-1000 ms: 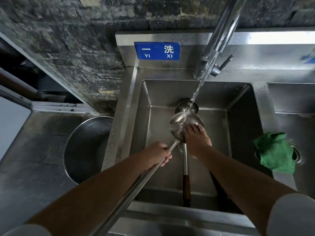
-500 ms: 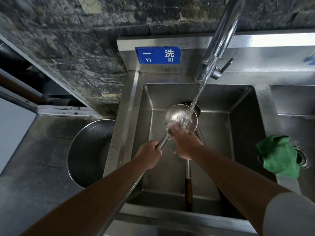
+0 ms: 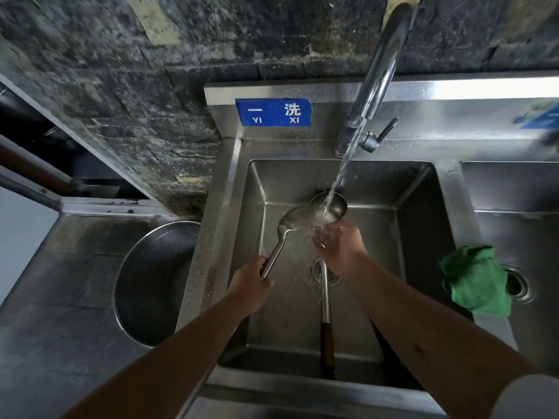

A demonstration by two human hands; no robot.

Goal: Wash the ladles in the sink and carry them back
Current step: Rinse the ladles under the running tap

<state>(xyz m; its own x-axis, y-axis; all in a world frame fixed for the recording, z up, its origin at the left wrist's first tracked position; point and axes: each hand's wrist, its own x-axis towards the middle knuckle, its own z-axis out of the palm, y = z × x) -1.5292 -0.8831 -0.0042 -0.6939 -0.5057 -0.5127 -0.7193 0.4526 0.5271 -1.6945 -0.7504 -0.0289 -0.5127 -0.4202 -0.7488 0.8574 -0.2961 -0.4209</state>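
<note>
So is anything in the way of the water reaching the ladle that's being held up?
No. The stream from the faucet falls straight onto the held ladle. The right hand sits beside its bowl, not over it; the left hand grips the handle.

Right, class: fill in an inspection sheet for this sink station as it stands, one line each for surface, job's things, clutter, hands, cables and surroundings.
Surface: steel sink basin, wet, water running from the faucet.
Job's things: held ladle with its bowl under the stream; second ladle lying in the basin, wooden grip toward the person, bowl behind the held one.
Clutter: green cloth draped on the divider between basins; round metal basin on the counter left of the sink.
Hands: left hand closed on the held ladle's handle; right hand open at the bowl, in the water.
Cables: nothing seen.
Surroundings: dark stone wall; blue sign reading YI XI.
</note>
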